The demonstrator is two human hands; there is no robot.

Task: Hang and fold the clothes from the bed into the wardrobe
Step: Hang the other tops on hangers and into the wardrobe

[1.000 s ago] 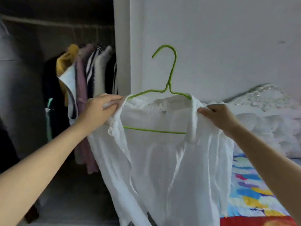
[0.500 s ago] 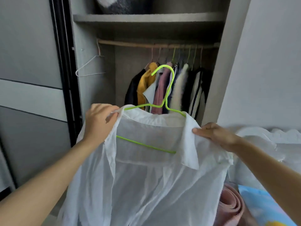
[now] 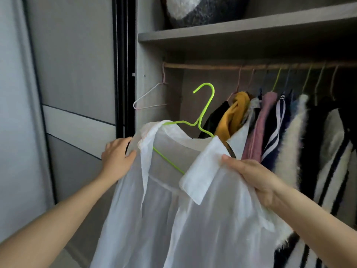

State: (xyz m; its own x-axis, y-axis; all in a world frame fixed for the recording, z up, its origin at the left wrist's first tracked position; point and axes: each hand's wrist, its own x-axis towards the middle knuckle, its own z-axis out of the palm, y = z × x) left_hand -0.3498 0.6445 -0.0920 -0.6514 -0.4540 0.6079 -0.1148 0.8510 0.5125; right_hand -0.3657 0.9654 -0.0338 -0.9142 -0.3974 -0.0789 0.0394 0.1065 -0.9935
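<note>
The left hand [image 3: 117,157] and right hand [image 3: 251,176] grip the white shirt [image 3: 173,209] by its shoulders; the green hanger [image 3: 206,105] has its hook below the wardrobe rail [image 3: 202,66], whose bare stretch lies at 12 o'clock.

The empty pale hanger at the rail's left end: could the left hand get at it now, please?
Probably, though not freely: nothing stands between the left hand and the pale hanger above it, but that hand holds the white shirt.

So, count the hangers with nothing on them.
1: the pale hanger at the rail's left end. The green hanger carries a white shirt. More may hide among the hung clothes.
</note>
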